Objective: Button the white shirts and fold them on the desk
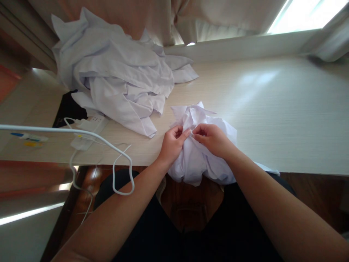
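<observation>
White shirt [191,163] hangs bunched over the front edge of the worktop [280,116] | left hand [172,141] pinches its cloth | right hand [209,137] pinches just beside | white garment pile [122,72] lies toward back left corner

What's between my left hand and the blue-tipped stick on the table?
In the head view, a white power strip lies between your left hand and the blue-tipped stick, with white cable crossing.

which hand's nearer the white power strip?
Left. The left hand is right of the power strip, pinching the white garment; the right hand, on the same garment, is farther right.
</observation>
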`<state>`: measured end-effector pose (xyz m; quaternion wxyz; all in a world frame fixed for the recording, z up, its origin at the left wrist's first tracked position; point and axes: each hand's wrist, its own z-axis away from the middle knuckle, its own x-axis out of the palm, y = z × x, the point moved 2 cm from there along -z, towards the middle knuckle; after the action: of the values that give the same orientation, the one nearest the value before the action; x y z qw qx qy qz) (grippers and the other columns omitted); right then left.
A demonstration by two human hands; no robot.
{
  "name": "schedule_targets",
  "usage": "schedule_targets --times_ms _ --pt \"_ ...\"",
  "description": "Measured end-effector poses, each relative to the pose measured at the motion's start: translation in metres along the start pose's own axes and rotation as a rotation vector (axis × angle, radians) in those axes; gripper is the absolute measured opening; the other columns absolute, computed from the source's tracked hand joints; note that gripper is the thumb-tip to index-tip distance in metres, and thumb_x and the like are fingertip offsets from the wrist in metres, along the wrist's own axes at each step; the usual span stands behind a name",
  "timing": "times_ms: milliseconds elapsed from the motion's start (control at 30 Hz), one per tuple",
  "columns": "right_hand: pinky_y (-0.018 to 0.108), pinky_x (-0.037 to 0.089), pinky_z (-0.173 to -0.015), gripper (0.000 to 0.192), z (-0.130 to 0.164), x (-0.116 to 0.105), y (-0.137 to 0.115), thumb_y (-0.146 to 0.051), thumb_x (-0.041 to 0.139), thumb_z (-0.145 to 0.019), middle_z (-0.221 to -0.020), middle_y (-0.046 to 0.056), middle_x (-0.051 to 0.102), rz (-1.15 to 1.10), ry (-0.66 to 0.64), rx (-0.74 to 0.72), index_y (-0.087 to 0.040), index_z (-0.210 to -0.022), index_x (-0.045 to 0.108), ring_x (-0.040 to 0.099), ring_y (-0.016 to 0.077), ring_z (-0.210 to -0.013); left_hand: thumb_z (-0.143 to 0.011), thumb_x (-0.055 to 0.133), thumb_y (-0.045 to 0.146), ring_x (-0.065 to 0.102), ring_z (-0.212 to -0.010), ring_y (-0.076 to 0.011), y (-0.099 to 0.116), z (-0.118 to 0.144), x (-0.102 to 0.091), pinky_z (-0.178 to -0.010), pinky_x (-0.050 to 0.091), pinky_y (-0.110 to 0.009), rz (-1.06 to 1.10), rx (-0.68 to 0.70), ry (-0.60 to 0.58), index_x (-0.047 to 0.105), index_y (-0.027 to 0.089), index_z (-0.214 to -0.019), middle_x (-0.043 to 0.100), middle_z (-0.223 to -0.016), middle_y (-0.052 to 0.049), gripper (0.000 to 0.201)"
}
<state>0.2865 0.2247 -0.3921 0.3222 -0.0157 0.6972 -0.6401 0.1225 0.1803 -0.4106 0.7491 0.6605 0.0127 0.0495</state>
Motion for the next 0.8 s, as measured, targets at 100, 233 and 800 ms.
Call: schedule_targets --times_ms 100,233,800 --pt "0.028 0.04 -0.062 0.013 -0.0005 0.0 0.0035 -0.029 0.062 -0.082 -0.076 0.002 0.068 -0.065 -0.003 0.016 -0.018 -0.085 0.068 0.057 0.0154 -0.07 -0.079 0.076 0.039 0.064 -0.085 -0.0174 0.0027 0.0014 -0.0001 -0.074 0.049 -0.025 0.032 0.0 -0.014 0.069 0.014 -0.098 0.07 -0.094 -0.006 0.032" --pt "0.027 0.04 -0.061 0.014 -0.0004 -0.0001 0.0047 -0.031 0.063 -0.082 -0.074 0.001 0.067 -0.103 -0.001 0.027 -0.018 -0.085 0.068 0.055 0.0144 -0.067 -0.075 0.079 0.035 0.065 -0.088 -0.0188 0.0059 0.0022 0.0001 -0.078 0.05 -0.026 0.063 0.007 -0.024 0.068 0.014 -0.1 0.071 -0.097 -0.007 0.034" --pt "0.026 0.04 -0.06 0.017 -0.0006 -0.0018 0.0029 -0.033 0.063 -0.082 -0.073 0.002 0.067 -0.08 0.004 0.038 -0.017 -0.086 0.07 0.054 0.014 -0.066 -0.081 0.071 0.043 0.063 -0.08 -0.0185 0.0078 0.0031 -0.0005 -0.07 0.048 -0.026 -0.128 0.016 -0.028 0.069 0.013 -0.093 0.071 -0.088 -0.006 0.033"
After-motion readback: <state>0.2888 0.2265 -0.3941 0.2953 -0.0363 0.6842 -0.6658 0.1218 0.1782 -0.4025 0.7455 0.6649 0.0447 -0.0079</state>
